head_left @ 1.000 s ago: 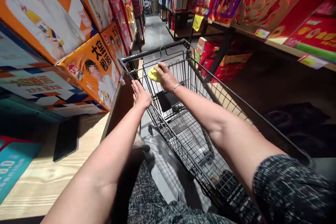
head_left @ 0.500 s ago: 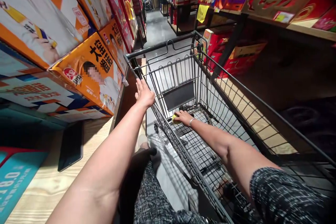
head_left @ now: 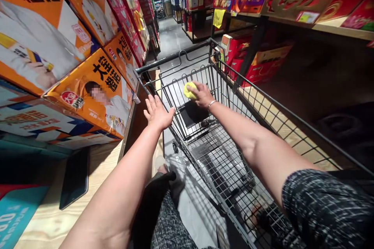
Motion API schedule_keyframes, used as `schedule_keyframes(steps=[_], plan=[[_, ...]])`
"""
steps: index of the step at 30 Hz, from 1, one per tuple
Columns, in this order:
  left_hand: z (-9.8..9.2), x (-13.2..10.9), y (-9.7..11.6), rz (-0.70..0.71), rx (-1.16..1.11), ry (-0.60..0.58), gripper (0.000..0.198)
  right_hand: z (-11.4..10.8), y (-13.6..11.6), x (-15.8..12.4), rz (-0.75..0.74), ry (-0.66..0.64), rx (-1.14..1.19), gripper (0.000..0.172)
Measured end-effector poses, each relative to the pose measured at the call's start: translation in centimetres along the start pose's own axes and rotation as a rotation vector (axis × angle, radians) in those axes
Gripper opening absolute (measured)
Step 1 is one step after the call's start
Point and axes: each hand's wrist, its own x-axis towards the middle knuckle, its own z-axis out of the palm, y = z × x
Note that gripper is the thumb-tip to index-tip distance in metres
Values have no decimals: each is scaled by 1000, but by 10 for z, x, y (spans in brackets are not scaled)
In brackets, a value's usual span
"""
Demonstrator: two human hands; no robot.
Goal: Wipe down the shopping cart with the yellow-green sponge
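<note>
The right hand [head_left: 202, 94] is pressing a yellow cloth [head_left: 189, 90] against the inner face of the shopping cart [head_left: 263, 97], on the wire rear panel just above the dark flap [head_left: 193, 113] of the child seat, with the fingers bunched over the cloth so that it is gripped rather than lying loose. The left hand [head_left: 157, 112] is holding nothing: it is spread open, palm forward, resting at the cart's near rim, just beside the wooden shelf [head_left: 52, 218] and the orange boxes [head_left: 96, 89] stacked on it. To do this wiping well, the person is best served by keeping the cloth flat against the wires and drawing it along each bar in turn, not just dabbing across them, since the thin rods are leaving gaps that a bunched cloth is likely skipping. The open left hand is probably steadying the cart, and firmer pressure there is helping to stop the wheels from rolling toward the aisle while the right arm is pushing. A dark phone [head_left: 74, 177] is lying on the shelf, well apart from both hands
</note>
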Motion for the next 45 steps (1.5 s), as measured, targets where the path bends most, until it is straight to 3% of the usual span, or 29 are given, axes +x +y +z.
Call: schedule_keyframes(steps=[3,6,9,12,16,19,21,24,27,30,33,36,40,42,45], plan=[[2,-1,1,12,10,28,92,47,6,-63,36,-167,-38,83],[3,-1,3,30,17,46,87,86,17,-128,127,-327,-29,67],[4,-1,3,30,31,48,84,98,31,-156,168,-393,-10,53],[5,-1,3,37,36,52,82,75,46,-133,254,-230,15,52],[4,-2,3,56,31,47,82,13,65,-47,330,124,25,54],[3,-1,4,55,27,41,81,-22,77,16,265,260,-31,66],[3,0,5,57,22,41,79,-28,83,39,215,273,-57,76],[5,0,5,60,9,46,77,-8,83,27,199,169,-55,80],[6,1,4,56,-3,55,75,35,78,-31,252,-19,-60,81],[8,3,4,59,-16,67,73,69,74,-98,339,-307,-92,82],[10,6,3,64,-22,73,73,67,77,-125,336,-457,-140,64],[10,8,3,68,-18,72,71,25,83,-99,296,-326,-244,45],[8,8,5,70,-23,64,70,-37,99,-38,194,68,-301,43],[7,7,6,67,-28,61,70,-46,108,-25,163,145,-281,49],[8,7,5,68,-33,60,69,-23,114,-42,189,-2,-319,47]])
